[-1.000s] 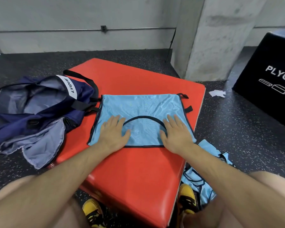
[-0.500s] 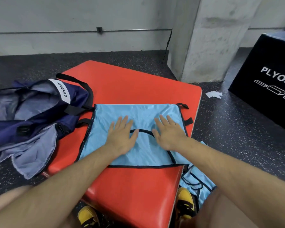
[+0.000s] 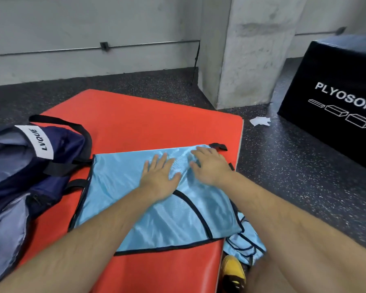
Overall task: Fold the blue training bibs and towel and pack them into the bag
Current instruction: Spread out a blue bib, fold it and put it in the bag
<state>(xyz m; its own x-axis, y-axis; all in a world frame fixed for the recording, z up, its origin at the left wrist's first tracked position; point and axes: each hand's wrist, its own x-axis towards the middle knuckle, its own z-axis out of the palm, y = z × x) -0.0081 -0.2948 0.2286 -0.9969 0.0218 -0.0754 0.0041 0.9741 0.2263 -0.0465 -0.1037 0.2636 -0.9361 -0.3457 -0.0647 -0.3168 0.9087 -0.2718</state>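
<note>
A light blue training bib (image 3: 118,187) with black trim lies flat on the red mat (image 3: 140,123). My left hand (image 3: 160,176) presses on its middle with straight fingers. My right hand (image 3: 209,166) lies flat on the bib's far right part, close to a black strap end (image 3: 219,146). An open navy bag (image 3: 30,166) with a white LVQUE label sits at the mat's left edge. More blue bibs (image 3: 244,244) hang in a heap off the mat's near right corner.
A black plyo box (image 3: 336,92) stands on the speckled floor at the right. A concrete pillar (image 3: 247,51) rises behind the mat. A scrap of white paper (image 3: 260,121) lies on the floor. My yellow shoe (image 3: 232,271) shows beside the mat.
Both hands have slid away from me across the bib, from its near edge to its far half, smoothing it. The view has moved closer and tilted.
</note>
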